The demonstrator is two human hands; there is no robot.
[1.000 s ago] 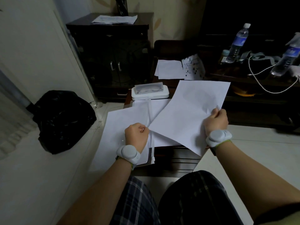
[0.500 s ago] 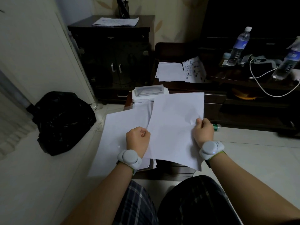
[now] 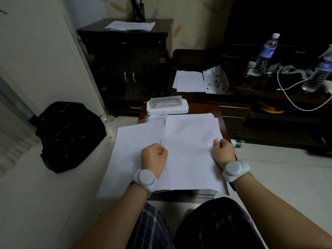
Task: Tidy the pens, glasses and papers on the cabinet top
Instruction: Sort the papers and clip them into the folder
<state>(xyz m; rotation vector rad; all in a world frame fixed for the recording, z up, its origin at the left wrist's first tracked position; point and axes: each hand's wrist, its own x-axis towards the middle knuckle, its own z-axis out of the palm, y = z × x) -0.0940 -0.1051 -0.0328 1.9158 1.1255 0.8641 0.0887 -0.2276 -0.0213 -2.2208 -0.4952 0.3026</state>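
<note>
Two sheets point(image 3: 188, 150) pinched, left hand point(image 3: 154, 157), right hand point(image 3: 223, 150); overhanging cabinet point(image 3: 225, 130) edge.

White sheets point(image 3: 188, 150) lie under both grips, on a dark reddish-brown table point(image 3: 223, 123). Beyond the left grip point(image 3: 154, 155) sits a white case point(image 3: 167, 108) with a grey translucent lid. Far left of that grip is a glossy black bag point(image 3: 70, 133) on pale tiles point(image 3: 287, 177). Past the right grip point(image 3: 223, 150), a bottle point(image 3: 238, 142) shows a green label. Each wrist wears a light grey band point(image 3: 235, 170). Nearest, one leg is in dark blue plaid shorts point(image 3: 149, 229)
</note>
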